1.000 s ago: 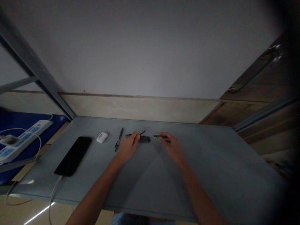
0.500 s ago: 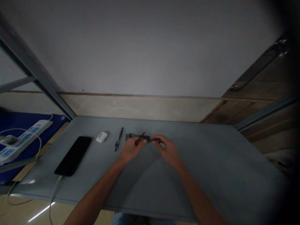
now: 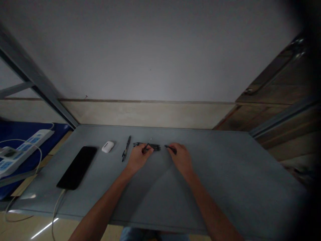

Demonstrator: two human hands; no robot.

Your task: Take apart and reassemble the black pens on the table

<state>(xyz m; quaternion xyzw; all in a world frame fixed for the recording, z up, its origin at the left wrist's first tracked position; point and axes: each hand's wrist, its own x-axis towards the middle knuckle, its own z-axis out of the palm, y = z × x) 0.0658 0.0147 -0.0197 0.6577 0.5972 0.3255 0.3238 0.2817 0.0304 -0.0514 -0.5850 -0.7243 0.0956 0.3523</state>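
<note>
My left hand (image 3: 138,160) is closed around a dark pen (image 3: 147,146), whose thin, shiny end points up and away. My right hand (image 3: 182,159) pinches a short black pen piece (image 3: 171,148), mostly covered by the fingers; its exact kind cannot be made out. Several black pens (image 3: 155,147) lie side by side on the grey table just beyond my left hand, partly hidden by it. Another black pen (image 3: 126,148) lies apart on the left, slanting away from me.
A white earbud case (image 3: 107,146) and a black phone (image 3: 77,168) with a white cable lie on the grey table (image 3: 225,180) to the left. A white power strip (image 3: 26,150) rests on a blue surface beyond the table's left edge. A wall rises behind.
My hands have moved slightly apart, and a gap now shows between the right hand's black piece and the lying pens. A thin, shiny end now shows on the pen in my left hand.
</note>
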